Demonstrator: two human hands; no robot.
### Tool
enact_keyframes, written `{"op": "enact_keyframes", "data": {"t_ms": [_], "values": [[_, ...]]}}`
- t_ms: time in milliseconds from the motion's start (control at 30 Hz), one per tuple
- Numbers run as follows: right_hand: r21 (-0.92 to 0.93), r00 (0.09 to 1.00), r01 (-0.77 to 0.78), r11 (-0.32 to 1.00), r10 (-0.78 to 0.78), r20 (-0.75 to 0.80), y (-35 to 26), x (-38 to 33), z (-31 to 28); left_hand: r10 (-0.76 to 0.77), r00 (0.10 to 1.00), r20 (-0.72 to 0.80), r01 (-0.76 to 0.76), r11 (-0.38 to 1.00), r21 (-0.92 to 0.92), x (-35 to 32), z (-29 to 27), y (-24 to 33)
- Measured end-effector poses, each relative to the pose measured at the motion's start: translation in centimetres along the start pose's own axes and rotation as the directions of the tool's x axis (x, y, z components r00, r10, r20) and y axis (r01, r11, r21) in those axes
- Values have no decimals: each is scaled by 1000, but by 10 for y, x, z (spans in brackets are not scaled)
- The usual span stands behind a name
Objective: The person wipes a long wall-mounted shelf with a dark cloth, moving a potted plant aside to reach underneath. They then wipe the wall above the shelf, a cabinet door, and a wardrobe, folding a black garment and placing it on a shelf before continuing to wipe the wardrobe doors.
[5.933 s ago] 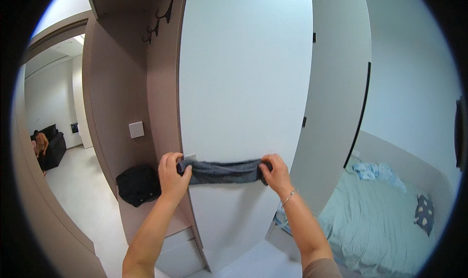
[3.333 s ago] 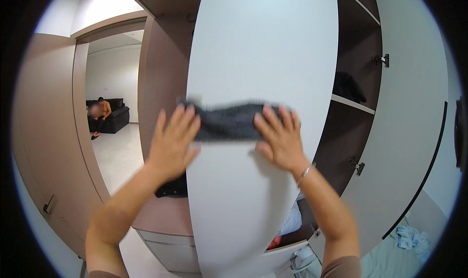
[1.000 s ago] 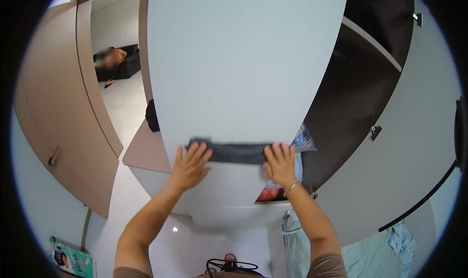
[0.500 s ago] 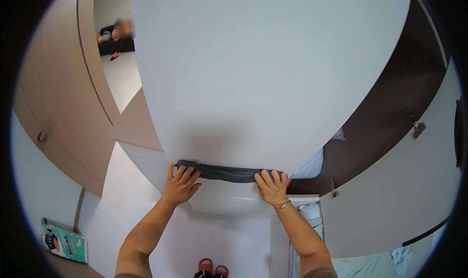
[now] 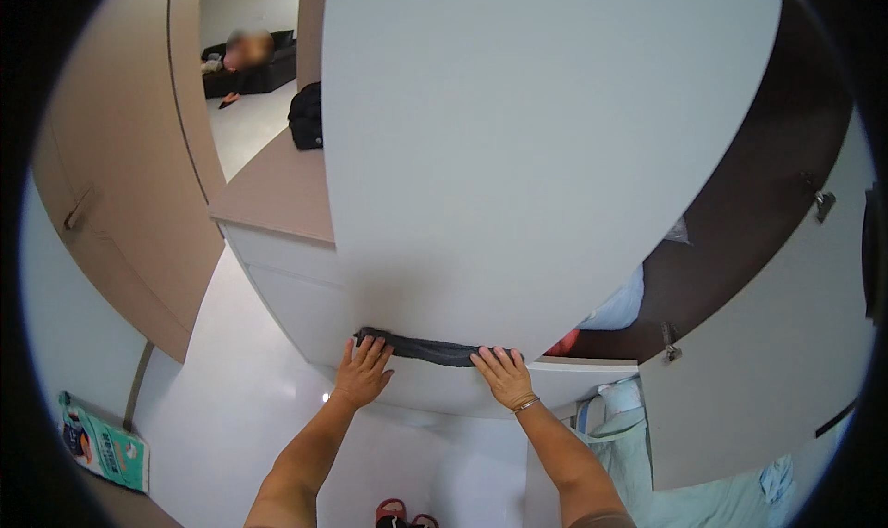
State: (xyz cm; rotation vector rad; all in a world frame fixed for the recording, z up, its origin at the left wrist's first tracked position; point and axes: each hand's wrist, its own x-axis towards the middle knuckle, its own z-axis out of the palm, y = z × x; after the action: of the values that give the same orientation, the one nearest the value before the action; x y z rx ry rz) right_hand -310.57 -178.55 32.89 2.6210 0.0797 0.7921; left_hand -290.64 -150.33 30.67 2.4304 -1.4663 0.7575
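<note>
My left hand (image 5: pixel 363 372) lies flat against the white wardrobe door (image 5: pixel 518 158), fingers spread and pointing up, the fingertips pressing the left end of a dark grey cloth (image 5: pixel 427 348). My right hand (image 5: pixel 500 375) is flat and open in the same way, its fingers on the right end of the cloth, with a thin bracelet (image 5: pixel 526 404) at the wrist. Neither hand is curled around the cloth; both pin it to the door with open palms. The cloth is bunched into a long, narrow strip that runs between my two hands, low on the door and just above its bottom edge. To the left of the door is a beige ledge (image 5: pixel 273 190) with white drawer fronts (image 5: pixel 287 287) beneath it, and a black bag (image 5: pixel 305 116) sits at the far end of the ledge. Further left a beige door (image 5: pixel 120 195) stands open, and through the gap beyond it a person (image 5: pixel 242 54) is on a dark sofa, well apart from me. To the right of the white door the dark inside of the wardrobe (image 5: pixel 758 204) shows, with pale and red fabric (image 5: pixel 592 320) down low. My red slippers (image 5: pixel 400 513) show at the lower edge on the white floor (image 5: pixel 222 408), and a green printed packet (image 5: pixel 104 443) lies at the lower left.
</note>
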Motion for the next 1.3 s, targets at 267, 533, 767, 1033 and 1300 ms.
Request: {"op": "enact_keyframes", "data": {"t_ms": [267,533,767,1033,1300], "values": [[-71,951,-242,968,222,-217,120,113,-174,140,954,-263,-127,990,67,169,-201,-13],[-108,802,-302,947,191,-565,244,231,-350,232,780,-581,-156,972,178,338,-400,12],[114,889,-322,940,341,-305,170,136,-228,239,841,-485,-195,971,139,252,-299,14],[256,863,-457,852,495,-107,109,96,-248,238,893,-382,-280,958,-56,199,-260,27],[442,765,-481,757,609,-211,143,39,-401,182,891,-416,-376,808,-453,251,-342,117]]}}
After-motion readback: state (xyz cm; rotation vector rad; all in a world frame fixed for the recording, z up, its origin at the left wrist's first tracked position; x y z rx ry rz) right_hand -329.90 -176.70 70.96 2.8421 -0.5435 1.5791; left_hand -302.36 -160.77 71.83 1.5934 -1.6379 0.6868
